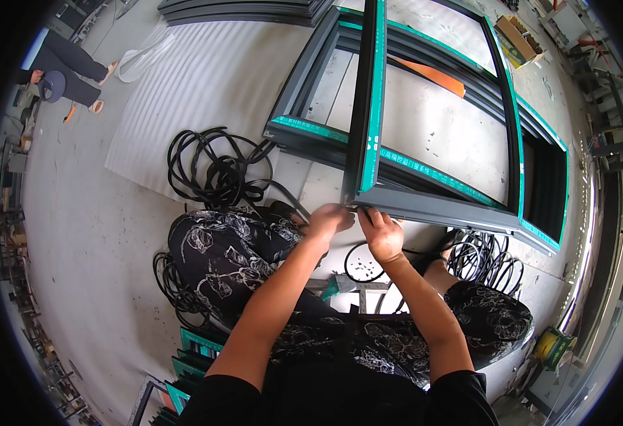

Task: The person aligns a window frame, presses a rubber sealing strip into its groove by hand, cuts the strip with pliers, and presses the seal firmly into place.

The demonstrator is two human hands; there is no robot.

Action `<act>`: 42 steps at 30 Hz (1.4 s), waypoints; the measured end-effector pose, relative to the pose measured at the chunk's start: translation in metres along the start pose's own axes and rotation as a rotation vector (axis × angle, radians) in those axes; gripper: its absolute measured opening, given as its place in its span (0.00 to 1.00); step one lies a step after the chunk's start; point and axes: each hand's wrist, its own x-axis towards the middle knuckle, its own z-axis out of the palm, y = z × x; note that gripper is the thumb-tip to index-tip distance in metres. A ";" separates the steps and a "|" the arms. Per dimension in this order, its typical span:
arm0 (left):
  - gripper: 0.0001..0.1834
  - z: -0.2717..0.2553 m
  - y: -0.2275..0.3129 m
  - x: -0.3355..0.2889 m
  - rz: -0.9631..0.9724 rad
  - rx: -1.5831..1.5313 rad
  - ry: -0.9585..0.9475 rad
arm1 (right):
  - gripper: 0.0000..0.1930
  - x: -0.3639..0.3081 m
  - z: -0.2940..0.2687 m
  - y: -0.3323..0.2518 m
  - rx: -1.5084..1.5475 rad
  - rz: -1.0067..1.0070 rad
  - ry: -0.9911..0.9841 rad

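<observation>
A dark grey window frame (439, 209) with green protective film rests tilted in front of me, its nearest corner at my hands. My left hand (329, 221) is closed at that corner, on a black rubber strip (290, 197) that runs in from a loose coil (216, 170) at the left. Close beside it, my right hand (382, 234) is closed in a pinch, thumb and fingertips against the frame's lower edge. What lies between the right fingertips is too small to make out. Below the hands hangs a thin black loop (347, 264).
More frames (546, 184) lie stacked beneath and behind this one. Another tangle of black strip (485, 259) is by my right foot. White foam sheeting (155, 113) covers floor at the left. A person (70, 67) stands far left. A cardboard box (517, 39) sits far right.
</observation>
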 end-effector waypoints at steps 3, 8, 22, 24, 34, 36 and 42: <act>0.06 0.003 -0.007 -0.003 0.049 -0.077 -0.046 | 0.17 -0.002 0.005 0.002 0.020 0.010 -0.004; 0.06 0.008 -0.004 -0.007 0.013 -0.092 -0.030 | 0.17 0.000 0.003 0.001 0.035 0.015 -0.003; 0.05 0.031 0.000 -0.023 0.062 -0.174 0.036 | 0.17 -0.002 0.008 0.009 0.118 -0.028 0.041; 0.06 0.028 -0.002 -0.019 0.061 -0.131 0.068 | 0.17 -0.002 0.008 0.009 0.116 -0.029 0.041; 0.12 0.022 -0.004 -0.013 -0.008 -0.146 0.149 | 0.16 0.000 0.011 0.006 0.171 -0.009 0.005; 0.11 0.025 -0.007 -0.016 -0.012 -0.151 0.111 | 0.16 -0.001 0.014 0.007 0.161 -0.024 0.047; 0.09 0.039 -0.012 -0.013 0.125 -0.329 0.148 | 0.17 -0.001 0.014 0.008 0.197 0.001 -0.029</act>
